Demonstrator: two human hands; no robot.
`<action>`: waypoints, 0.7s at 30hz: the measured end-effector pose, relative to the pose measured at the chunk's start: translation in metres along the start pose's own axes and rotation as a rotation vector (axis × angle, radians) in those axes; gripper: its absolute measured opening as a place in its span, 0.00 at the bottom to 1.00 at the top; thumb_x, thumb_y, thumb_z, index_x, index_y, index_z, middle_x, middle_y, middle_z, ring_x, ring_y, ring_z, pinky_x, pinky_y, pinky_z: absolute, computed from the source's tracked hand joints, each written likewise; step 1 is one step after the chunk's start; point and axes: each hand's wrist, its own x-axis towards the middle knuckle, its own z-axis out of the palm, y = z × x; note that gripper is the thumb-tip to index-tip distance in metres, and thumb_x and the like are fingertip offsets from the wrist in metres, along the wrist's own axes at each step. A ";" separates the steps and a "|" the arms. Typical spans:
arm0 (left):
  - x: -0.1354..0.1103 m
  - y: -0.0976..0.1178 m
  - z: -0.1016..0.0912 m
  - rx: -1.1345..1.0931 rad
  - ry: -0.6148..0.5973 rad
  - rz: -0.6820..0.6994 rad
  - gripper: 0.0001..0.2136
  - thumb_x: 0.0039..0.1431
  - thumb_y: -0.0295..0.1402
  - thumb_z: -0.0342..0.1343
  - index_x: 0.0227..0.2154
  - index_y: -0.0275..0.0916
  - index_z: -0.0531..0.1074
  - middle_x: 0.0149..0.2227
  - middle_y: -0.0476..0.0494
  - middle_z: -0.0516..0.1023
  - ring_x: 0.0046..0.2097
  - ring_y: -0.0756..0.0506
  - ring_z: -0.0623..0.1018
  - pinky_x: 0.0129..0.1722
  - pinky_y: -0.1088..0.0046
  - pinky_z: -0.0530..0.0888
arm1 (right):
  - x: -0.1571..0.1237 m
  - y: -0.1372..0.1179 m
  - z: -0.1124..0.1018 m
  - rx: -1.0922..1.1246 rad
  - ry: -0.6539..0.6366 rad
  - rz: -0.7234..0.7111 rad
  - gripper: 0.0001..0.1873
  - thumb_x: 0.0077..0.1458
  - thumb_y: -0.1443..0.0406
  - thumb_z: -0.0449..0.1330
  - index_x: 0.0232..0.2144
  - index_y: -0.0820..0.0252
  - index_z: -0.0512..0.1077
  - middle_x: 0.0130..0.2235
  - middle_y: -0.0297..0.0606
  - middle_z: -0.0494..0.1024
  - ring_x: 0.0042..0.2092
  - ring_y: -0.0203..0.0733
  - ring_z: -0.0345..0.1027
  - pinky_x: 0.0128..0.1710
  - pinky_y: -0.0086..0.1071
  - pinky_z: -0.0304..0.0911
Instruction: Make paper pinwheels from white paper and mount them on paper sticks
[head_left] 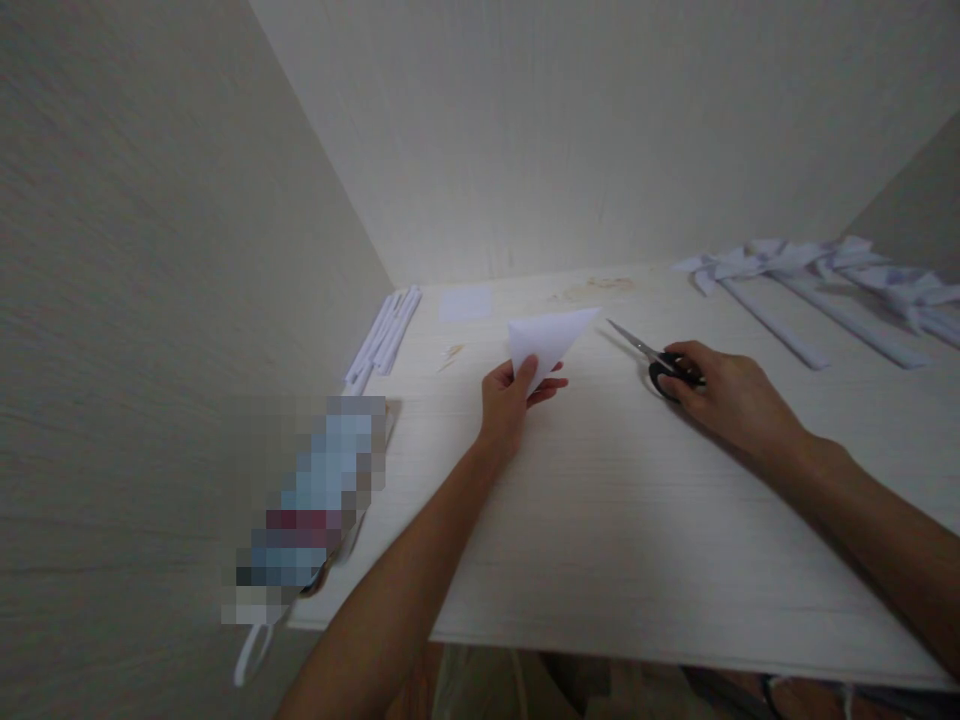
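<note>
A white sheet of paper folded into a triangle (546, 338) is pinched in my left hand (512, 400), thumb on its front face and fingers behind. Its long edge faces the wall, and one sharp corner points right. In my right hand (724, 390) is a pair of scissors with black handles (654, 372). The blades point up and left, their tip a little to the right of the paper's corner and apart from it. They look closed. Both hands are over the white table (570, 540).
Several rolled white paper sticks (384, 335) lie at the left, with a flat piece of white paper (466, 303) beside them. Folded paper pinwheels on sticks (825, 275) lie at the back right. A blurred-out object (322, 500) stands along the left wall.
</note>
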 end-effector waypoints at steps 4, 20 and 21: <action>-0.002 -0.001 0.002 0.038 -0.074 0.002 0.16 0.52 0.41 0.48 0.29 0.30 0.69 0.34 0.36 0.76 0.26 0.50 0.76 0.24 0.78 0.71 | 0.001 0.001 -0.002 -0.089 -0.011 -0.065 0.14 0.49 0.62 0.51 0.36 0.62 0.70 0.31 0.44 0.75 0.32 0.48 0.68 0.31 0.36 0.61; -0.013 0.002 0.011 0.208 -0.155 0.147 0.15 0.52 0.41 0.47 0.29 0.32 0.72 0.33 0.38 0.76 0.26 0.49 0.76 0.22 0.77 0.70 | 0.006 -0.007 0.005 0.262 0.156 -0.074 0.13 0.49 0.64 0.51 0.35 0.62 0.71 0.34 0.45 0.69 0.37 0.47 0.63 0.36 0.40 0.59; -0.014 0.002 0.012 0.236 -0.150 0.179 0.15 0.52 0.41 0.47 0.29 0.33 0.72 0.33 0.39 0.76 0.27 0.49 0.76 0.22 0.77 0.70 | 0.004 -0.014 0.003 0.436 0.156 0.000 0.14 0.48 0.61 0.53 0.36 0.61 0.70 0.34 0.44 0.70 0.35 0.45 0.64 0.34 0.38 0.60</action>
